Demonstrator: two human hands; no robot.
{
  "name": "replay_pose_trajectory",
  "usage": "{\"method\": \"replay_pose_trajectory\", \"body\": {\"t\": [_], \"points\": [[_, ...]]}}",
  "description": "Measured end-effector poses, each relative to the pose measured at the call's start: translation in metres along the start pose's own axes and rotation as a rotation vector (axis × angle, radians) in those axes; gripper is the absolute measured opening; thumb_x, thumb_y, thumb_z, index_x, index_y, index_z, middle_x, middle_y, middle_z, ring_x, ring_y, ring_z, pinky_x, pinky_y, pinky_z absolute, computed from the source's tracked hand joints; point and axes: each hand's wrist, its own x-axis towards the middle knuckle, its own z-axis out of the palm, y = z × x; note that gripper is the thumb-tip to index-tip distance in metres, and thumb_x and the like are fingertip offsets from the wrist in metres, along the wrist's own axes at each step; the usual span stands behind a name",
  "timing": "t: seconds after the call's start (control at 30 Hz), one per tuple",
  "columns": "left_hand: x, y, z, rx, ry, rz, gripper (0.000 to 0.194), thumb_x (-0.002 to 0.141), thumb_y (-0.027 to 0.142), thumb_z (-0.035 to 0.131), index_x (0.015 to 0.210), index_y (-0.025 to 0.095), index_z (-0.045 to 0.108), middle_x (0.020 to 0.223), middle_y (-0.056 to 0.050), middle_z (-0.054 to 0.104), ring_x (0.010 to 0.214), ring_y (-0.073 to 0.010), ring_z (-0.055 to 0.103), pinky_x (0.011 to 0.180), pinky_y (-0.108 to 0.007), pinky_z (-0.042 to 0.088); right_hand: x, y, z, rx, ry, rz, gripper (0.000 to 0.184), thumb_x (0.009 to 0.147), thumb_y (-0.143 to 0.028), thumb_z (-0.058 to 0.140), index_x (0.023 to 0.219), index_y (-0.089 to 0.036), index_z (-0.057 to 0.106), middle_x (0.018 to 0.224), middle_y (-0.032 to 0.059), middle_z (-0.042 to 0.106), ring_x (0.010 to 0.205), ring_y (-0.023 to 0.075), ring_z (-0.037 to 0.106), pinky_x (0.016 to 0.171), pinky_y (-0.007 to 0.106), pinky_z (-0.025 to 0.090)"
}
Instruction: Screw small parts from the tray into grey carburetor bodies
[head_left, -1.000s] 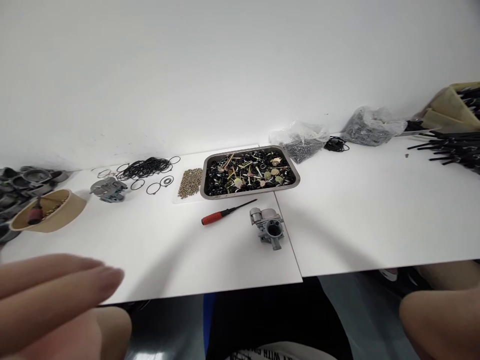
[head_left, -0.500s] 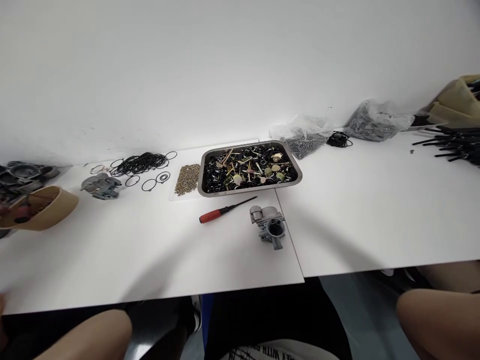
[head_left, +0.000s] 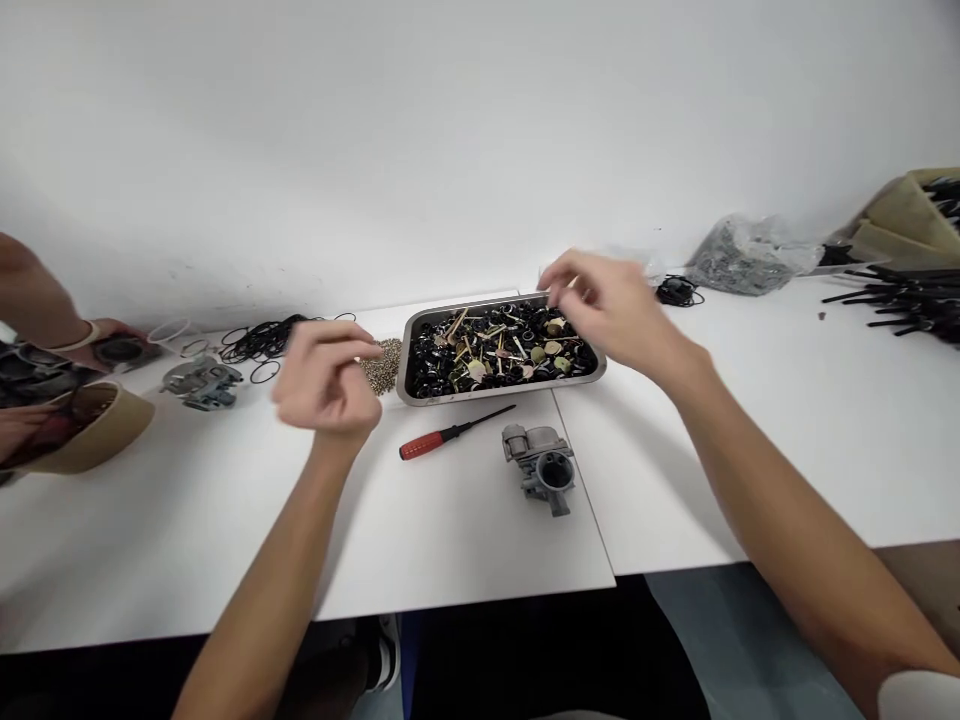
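My left hand [head_left: 324,378] is raised above the table in front of the pile of small brass-coloured parts [head_left: 384,366], fingers loosely bent and nothing seen in them. Over the right end of the metal tray [head_left: 495,393] hovers my right hand [head_left: 604,300], its thumb and bent fingers apart with no object visible between them. The tray holds a heap of black rings and yellowish metal pieces. In front of it lies a screwdriver [head_left: 442,436] with a red and black handle. A grey carburetor [head_left: 541,466] sits to its right, untouched, round bore facing me.
At left, another carburetor [head_left: 201,382] stands beside black rubber rings [head_left: 259,340]. A co-worker's hands [head_left: 112,340] are at a tan container [head_left: 112,430]. On the right are a bag of small grey parts [head_left: 750,258], black tubes [head_left: 915,300] and a tan box [head_left: 900,220].
Both my hands have come into view over the table, the left beside the brass-coloured pile, the right above the tray. A co-worker's arm has come in at the left.
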Motion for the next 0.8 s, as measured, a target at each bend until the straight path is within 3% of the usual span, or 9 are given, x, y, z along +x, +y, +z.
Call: {"method": "replay_pose_trajectory", "body": {"t": [0.07,0.13,0.27,0.37,0.57,0.8], "points": [[-0.01,-0.006,0.01,-0.018,0.035,0.168,0.027,0.08,-0.003,0.048,0.071,0.017,0.064,0.074,-0.004,0.063,0.064,-0.0123,0.058,0.051,-0.024,0.041,0.011,0.025,0.025,-0.127,-0.173,0.058,0.021,0.09,-0.01,0.049,0.1,-0.015,0.068,0.096,0.0088,0.069,0.084,0.0206,0.063,0.074,0.036,0.049],[-0.019,-0.013,0.015,-0.02,-0.042,0.265,0.029,0.076,-0.007,0.047,0.074,0.016,0.065,0.072,-0.003,0.063,0.059,-0.0102,0.056,0.046,-0.021,0.036,0.012,0.046,0.05,-0.198,-0.304,0.104,0.02,0.093,-0.015,0.05,0.1,-0.014,0.069,0.102,0.0117,0.069,0.086,0.0222,0.062,0.076,0.038,0.049],[-0.025,-0.018,0.016,-0.027,-0.121,0.213,0.028,0.077,-0.007,0.046,0.075,0.015,0.065,0.069,-0.004,0.063,0.059,-0.0114,0.058,0.047,-0.021,0.039,0.001,0.057,0.084,-0.438,-0.417,0.121,0.018,0.095,-0.023,0.056,0.098,-0.016,0.072,0.106,0.0165,0.064,0.098,0.0304,0.057,0.079,0.042,0.046],[-0.024,-0.017,0.015,-0.022,-0.139,0.23,0.028,0.078,-0.005,0.044,0.075,0.015,0.063,0.069,-0.004,0.063,0.057,-0.0103,0.055,0.044,-0.02,0.035,0.0,0.051,0.092,-0.547,-0.429,0.137,0.016,0.094,-0.02,0.058,0.095,-0.015,0.072,0.107,0.019,0.062,0.101,0.0337,0.056,0.078,0.042,0.044],[-0.023,-0.011,0.015,-0.013,-0.192,0.226,0.028,0.079,-0.005,0.044,0.079,0.016,0.063,0.073,-0.004,0.063,0.058,-0.0099,0.054,0.045,-0.021,0.034,0.003,0.046,0.09,-0.563,-0.382,0.104,0.016,0.091,-0.015,0.054,0.087,-0.014,0.069,0.101,0.0165,0.064,0.092,0.0293,0.058,0.084,0.044,0.043],[-0.027,0.004,0.02,0.003,-0.325,0.196,0.026,0.083,-0.001,0.044,0.087,0.016,0.064,0.081,-0.004,0.065,0.058,-0.0085,0.053,0.043,-0.02,0.034,-0.003,0.044,0.077,-0.185,-0.139,0.037,0.023,0.096,-0.017,0.045,0.1,-0.016,0.068,0.1,0.0124,0.07,0.092,0.0243,0.063,0.083,0.04,0.049]]}}
